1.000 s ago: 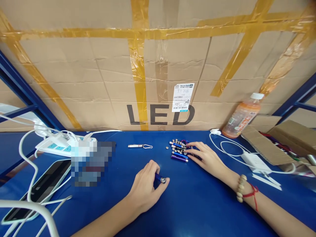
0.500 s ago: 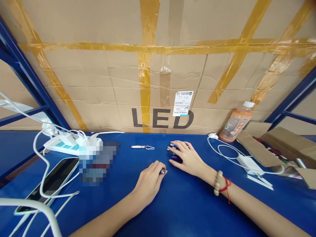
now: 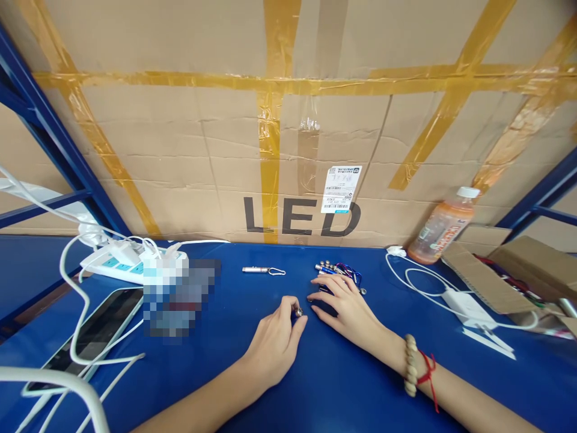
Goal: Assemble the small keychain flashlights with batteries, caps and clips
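Observation:
My left hand (image 3: pixel 273 344) is closed around a small mini flashlight (image 3: pixel 299 312); only its silver end and a bit of blue body show between thumb and forefinger. To the right, my right hand (image 3: pixel 345 302) has its fingers spread, palm down, just over the near side of a pile of mini flashlights (image 3: pixel 337 268) in blue and other colours, some with clips. The fingers cover part of that pile, and whether they touch it I cannot tell. A silver mini flashlight (image 3: pixel 255 270) with a carabiner clip lies by itself at the back, left of the pile.
On the left are a power strip (image 3: pixel 121 270) with plugs, a phone (image 3: pixel 90 337) and white cables. A drink bottle (image 3: pixel 442 231), a white charger (image 3: pixel 469 307) and an open cardboard box (image 3: pixel 489 282) stand on the right. A large carton (image 3: pixel 216 150) walls off the back of the blue table (image 3: pixel 216 373).
My right hand has drawn back slightly toward me, uncovering more of the flashlight pile. My left hand still grips its flashlight, whose silver end shows more. The view has shifted slightly left.

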A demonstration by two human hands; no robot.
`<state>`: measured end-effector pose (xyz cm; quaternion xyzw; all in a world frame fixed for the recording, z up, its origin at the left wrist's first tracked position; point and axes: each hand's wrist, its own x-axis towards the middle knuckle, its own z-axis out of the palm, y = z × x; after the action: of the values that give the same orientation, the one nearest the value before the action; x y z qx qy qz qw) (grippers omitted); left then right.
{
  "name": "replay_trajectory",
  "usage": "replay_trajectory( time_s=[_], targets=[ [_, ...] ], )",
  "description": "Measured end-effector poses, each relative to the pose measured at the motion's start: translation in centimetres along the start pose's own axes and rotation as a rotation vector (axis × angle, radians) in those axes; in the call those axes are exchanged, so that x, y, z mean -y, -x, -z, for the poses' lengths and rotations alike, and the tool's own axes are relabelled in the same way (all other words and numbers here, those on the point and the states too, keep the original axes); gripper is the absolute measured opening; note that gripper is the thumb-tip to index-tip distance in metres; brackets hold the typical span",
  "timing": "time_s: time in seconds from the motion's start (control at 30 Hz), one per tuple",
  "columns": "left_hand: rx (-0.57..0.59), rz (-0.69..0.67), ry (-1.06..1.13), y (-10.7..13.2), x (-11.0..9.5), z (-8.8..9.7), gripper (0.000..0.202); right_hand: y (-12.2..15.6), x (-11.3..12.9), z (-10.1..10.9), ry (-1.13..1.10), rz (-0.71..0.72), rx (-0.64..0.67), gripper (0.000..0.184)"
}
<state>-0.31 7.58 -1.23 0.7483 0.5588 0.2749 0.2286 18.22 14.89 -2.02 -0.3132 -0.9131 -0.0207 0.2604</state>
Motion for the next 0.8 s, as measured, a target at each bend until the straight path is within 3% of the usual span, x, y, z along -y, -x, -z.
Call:
replay_trajectory(
  time_s=[0.27,0.47,0.8],
  targets=[
    [-0.037,-0.174,-0.106,-0.5,0.6,-0.8,0.016,0.5,-0.7,-0.7,0.052,0.033,-0.04,0.022],
    [-0.002,-0.118,-0.242,-0.4,0.1,-0.5,0.019,0.3,-1.3,-1.1,0.121,0.15,-0.117,0.025],
    [-0.061,-0.214,-0.342,0.4,0.9,-0.6,0.027,-2.5,-1.2,-1.7,0.418,0.33,-0.237,0.051]
  ],
)
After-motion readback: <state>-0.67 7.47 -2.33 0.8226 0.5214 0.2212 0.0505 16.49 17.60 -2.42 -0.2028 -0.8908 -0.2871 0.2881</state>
